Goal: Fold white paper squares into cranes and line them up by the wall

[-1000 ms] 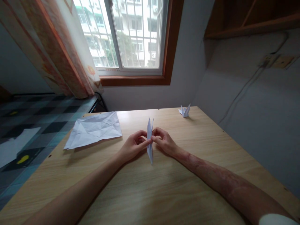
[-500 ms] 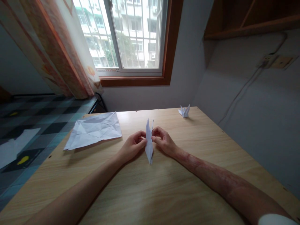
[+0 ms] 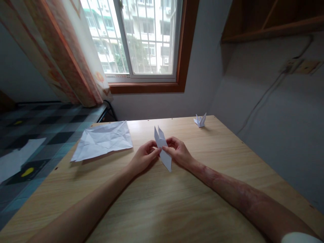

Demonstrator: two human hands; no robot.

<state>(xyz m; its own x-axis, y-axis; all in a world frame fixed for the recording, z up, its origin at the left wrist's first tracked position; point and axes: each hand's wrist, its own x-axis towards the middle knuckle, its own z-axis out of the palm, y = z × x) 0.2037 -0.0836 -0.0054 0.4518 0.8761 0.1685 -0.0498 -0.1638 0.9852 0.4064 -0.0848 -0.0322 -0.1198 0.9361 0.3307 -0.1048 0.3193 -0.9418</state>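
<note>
Between my two hands is a folded white paper point(image 3: 165, 158), held just above the table. Two narrow points stick up at its far end, and its near end tapers to a tip at the lower right. My left hand point(image 3: 146, 153) pinches its left edge between thumb and fingers. From the other side, my right hand point(image 3: 178, 151) grips it, with the thumb lying on its face. The fingertips behind the paper are hidden.
A creased white sheet point(image 3: 103, 140) lies on the wooden table point(image 3: 141, 202) at the left. At the far right corner stands a folded paper crane point(image 3: 200, 120). Another white paper point(image 3: 22, 157) rests on the checked bed point(image 3: 63, 116). A window point(image 3: 152, 40) is ahead.
The folded paper has turned from nearly edge-on to showing its broad face, its lower tip swinging right. Both hands keep hold of it, with small finger shifts.
</note>
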